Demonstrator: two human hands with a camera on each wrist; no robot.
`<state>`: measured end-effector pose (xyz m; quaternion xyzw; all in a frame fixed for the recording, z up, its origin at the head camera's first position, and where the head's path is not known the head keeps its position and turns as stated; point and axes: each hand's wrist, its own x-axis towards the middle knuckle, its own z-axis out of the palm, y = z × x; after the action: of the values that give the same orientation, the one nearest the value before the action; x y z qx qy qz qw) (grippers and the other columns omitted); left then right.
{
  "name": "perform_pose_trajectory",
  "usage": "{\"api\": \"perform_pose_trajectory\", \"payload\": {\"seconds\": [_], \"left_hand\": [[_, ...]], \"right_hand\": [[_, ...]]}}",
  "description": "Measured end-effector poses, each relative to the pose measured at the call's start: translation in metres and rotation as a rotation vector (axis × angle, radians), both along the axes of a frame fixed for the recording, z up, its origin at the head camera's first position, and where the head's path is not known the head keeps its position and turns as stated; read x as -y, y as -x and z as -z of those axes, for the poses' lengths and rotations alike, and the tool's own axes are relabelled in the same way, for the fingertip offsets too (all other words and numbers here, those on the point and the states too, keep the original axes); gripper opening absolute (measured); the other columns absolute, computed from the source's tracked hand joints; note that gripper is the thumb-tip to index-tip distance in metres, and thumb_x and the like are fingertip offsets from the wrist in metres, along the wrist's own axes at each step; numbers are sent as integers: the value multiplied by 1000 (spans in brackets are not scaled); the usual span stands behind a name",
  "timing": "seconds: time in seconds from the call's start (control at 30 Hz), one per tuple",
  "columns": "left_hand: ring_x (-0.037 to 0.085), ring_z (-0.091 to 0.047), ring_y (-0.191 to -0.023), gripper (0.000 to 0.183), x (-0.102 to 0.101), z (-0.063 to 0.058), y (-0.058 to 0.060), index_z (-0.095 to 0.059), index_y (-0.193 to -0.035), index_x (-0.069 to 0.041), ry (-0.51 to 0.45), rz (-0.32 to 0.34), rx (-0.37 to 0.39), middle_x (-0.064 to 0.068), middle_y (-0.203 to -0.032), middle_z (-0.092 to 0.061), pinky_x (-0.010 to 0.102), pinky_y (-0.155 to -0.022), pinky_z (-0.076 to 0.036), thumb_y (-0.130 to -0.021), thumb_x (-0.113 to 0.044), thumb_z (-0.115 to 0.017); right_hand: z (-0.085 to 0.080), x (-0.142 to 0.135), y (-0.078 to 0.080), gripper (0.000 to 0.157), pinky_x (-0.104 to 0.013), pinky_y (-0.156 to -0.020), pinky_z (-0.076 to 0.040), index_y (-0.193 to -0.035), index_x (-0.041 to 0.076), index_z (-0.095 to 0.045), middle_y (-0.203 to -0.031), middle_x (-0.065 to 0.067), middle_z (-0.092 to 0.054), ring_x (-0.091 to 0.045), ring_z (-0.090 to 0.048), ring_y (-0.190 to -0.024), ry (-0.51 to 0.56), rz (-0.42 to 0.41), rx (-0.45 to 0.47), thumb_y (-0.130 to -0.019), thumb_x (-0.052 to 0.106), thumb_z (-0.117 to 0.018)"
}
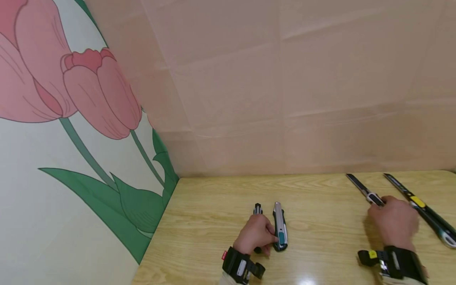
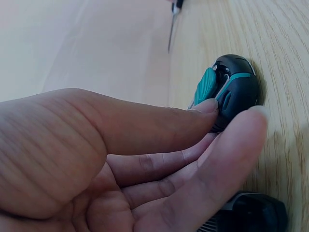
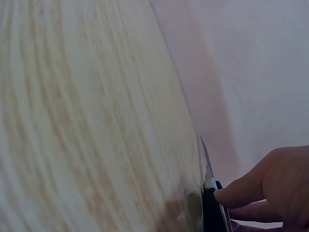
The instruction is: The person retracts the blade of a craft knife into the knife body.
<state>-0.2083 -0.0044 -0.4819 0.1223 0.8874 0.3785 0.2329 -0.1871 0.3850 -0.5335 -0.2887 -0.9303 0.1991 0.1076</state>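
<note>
On the table, my left hand reaches over a dark utility knife, hiding most of its middle. Its thumb and forefinger tips are right at the left side of a silver-and-black utility knife with a teal slider, which lies flat. In the left wrist view that knife's black end shows just past the separated thumb and forefinger. My right hand grips a black-and-silver utility knife with its blade extended, pointing up and left. The thumb lies along the handle in the right wrist view.
A large black utility knife with a yellow slider and its blade out lies right of my right hand. The wooden table meets a paper-covered wall at its back edge. A tulip-painted wall stands at the left.
</note>
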Motion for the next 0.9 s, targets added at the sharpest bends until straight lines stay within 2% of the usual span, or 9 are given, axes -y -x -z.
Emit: {"api": "perform_pose_trajectory", "payload": {"seconds": [0.2, 0.4, 0.63, 0.8, 0.9], "left_hand": [[23, -68, -46, 13, -1, 0, 0, -69, -73, -8, 4, 3, 1, 6, -60, -69, 37, -46, -62, -77, -1, -80], [23, -67, -45, 13, -2, -1, 0, -69, -75, -8, -6, 0, 14, 7, -61, -69, 37, -46, -62, -78, 0, -79], [24, -68, -47, 11, -1, 0, 1, -70, -77, -7, -8, -4, 34, 9, -62, -69, 38, -47, -62, -79, 1, -78], [24, -67, -46, 11, -1, 0, 1, -70, -76, -7, -12, 0, 38, 9, -62, -70, 38, -47, -62, -79, 0, -78], [24, -67, -45, 11, 0, 0, 1, -70, -76, -7, -20, 5, 33, 9, -61, -69, 38, -46, -62, -78, 1, -78]], "right_hand": [[-4, 0, 0, 48, -40, -39, -43, -122, -14, -55, -99, -35, -60, -47, -56, -77, 69, 29, 27, -81, 10, -64], [-2, -3, 0, 50, -40, -40, -42, -122, -14, -56, -98, -34, -62, -46, -57, -77, 86, 21, 25, -80, 11, -66], [0, -4, -3, 39, -36, -36, -39, -105, -15, -64, -81, -30, -66, -40, -59, -63, 109, -22, -39, -80, 15, -64], [-5, 2, 1, 52, -36, -42, -42, -118, -15, -57, -97, -34, -64, -39, -61, -70, 158, 7, 18, -81, 19, -68], [-9, 5, 2, 56, -36, -46, -43, -124, -13, -54, -101, -34, -63, -38, -61, -73, 193, 28, 42, -80, 19, -70]]}}
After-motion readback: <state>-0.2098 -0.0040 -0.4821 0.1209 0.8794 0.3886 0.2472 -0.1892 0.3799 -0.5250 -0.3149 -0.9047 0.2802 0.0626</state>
